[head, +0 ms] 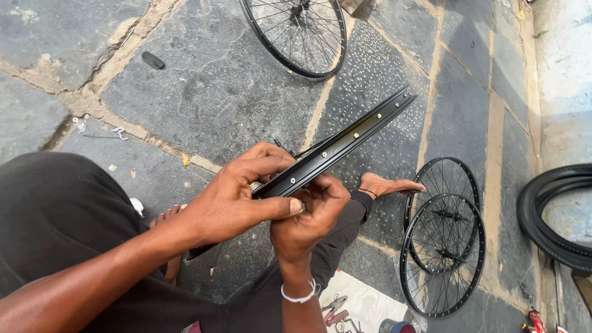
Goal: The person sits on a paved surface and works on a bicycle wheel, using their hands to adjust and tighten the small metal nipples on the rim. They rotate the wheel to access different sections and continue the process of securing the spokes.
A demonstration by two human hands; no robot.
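Gripping a black rim (336,148), both hands meet at its near end, in front of the person's lap. The left hand (237,200) wraps the rim from the left: fingers curled over its upper edge, thumb laid flat along the lower side, its nail pointing right. The right hand (308,213) comes up from below, fingers bunched tight and pressed against the rim's underside, just beside the left thumb; whether they pinch a small part cannot be told. A white band circles the right wrist.

The rim is seen edge-on, slanting from the hands up and to the right, off the ground. Its inner channel faces the camera, showing a row of small pale spoke holes. It is bare, without spokes or tyre.

Below the hands, dark trousers cover the folded legs; one bare foot (391,185) rests on the stone paving (209,92) to the right of the rim. A sheet with pliers (336,305) lies at the lower edge. Two spoked wheels (444,237) lie overlapping on the ground to the right. A black tyre (552,216) lies at the right edge. Farther off, another wheel (299,34) lies at the top.
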